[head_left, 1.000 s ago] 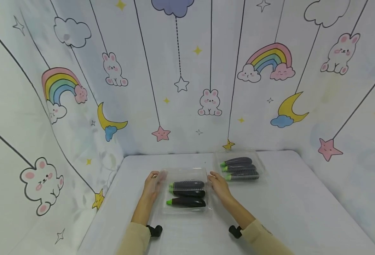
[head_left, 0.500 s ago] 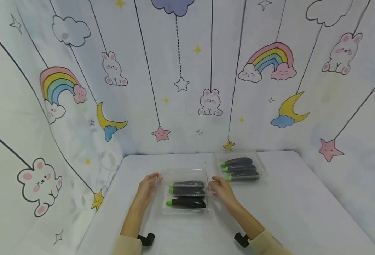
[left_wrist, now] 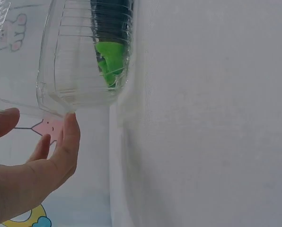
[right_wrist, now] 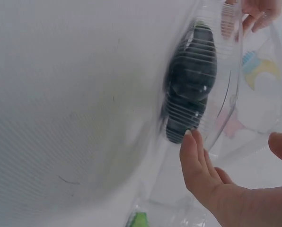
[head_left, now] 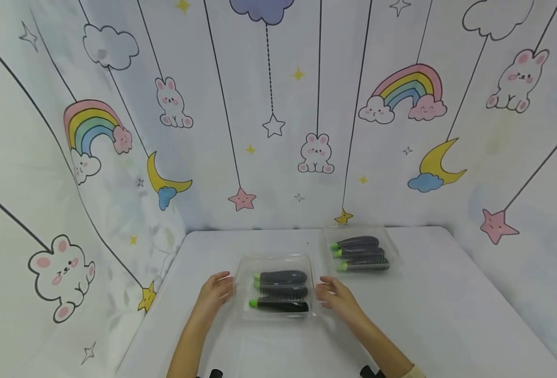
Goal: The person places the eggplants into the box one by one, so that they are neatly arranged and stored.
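Observation:
A clear plastic box (head_left: 244, 296) stands in the middle of the table with three dark eggplants (head_left: 282, 278) in it, their green stem ends to the left. Ribbed clear plastic lies over the eggplants. My left hand (head_left: 216, 294) is at the box's left side, thumb spread from loosely bent fingers. The left wrist view has those fingertips (left_wrist: 71, 118) right at the box's corner. On the right side, my right hand (head_left: 339, 298) has its fingers extended along the wall, thumb apart. Its fingertips (right_wrist: 190, 137) overlap the ribbed wall in the right wrist view.
Behind and to the right, a second clear box (head_left: 327, 236) holds more eggplants (head_left: 358, 242). A white cloth covers the table (head_left: 425, 310). A printed curtain (head_left: 203, 157) with rabbits, stars and rainbows rises at the back and sides.
My left hand has let go of the clear plastic at the upper left corner and moved down the side. The right hand has slid nearer along the right side. The ribbed plastic has settled lower.

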A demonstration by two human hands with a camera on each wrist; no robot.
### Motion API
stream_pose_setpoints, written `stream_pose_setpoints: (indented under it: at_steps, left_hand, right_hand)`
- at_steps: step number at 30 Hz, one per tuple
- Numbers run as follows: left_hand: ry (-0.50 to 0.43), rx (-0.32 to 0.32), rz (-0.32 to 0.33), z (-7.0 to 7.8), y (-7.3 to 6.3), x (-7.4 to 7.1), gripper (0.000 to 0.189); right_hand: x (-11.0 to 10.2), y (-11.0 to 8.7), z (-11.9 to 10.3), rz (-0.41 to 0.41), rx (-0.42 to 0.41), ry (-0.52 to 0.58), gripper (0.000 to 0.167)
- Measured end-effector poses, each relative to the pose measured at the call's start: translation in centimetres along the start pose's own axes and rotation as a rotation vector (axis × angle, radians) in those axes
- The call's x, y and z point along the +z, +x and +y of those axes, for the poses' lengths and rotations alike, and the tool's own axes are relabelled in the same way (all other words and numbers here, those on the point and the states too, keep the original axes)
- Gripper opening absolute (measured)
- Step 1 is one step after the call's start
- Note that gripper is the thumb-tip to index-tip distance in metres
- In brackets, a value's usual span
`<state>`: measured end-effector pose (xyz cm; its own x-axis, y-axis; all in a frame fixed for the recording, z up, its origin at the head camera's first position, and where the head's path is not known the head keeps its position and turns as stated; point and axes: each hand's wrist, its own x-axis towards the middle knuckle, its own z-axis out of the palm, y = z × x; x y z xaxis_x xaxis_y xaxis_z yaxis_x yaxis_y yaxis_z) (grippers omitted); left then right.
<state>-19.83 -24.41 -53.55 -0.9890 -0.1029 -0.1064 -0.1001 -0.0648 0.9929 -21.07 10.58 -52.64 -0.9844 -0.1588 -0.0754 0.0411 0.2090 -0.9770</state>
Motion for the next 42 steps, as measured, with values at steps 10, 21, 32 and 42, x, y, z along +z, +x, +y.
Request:
stream_pose_setpoints:
  at_steps: [10,21,32,42]
  left_hand:
    - [0.032,-0.049,0.005,-1.4,-2.7,-0.4,0.056]
    - [0.103,-0.099,0.014,-1.6,-3.8,0.0,0.051]
    - [0.089,-0.132,-0.072,-1.8,-4.1,-0.3,0.040]
    - [0.054,-0.173,-0.166,-1.4,-4.4,-0.8,0.037]
  right_hand:
    - [-0.2,-1.6,1.1,-0.107,0.033,0.024,0.061]
    - [-0.6,-1.9,2.3,-0.168,0.077,0.092,0.043]
    - [-0.8,-1.9,2.4,-0.261,0.156,0.157,0.036]
    - [-0.9,-1.5,2.9,-0.280,0.152,0.249,0.036]
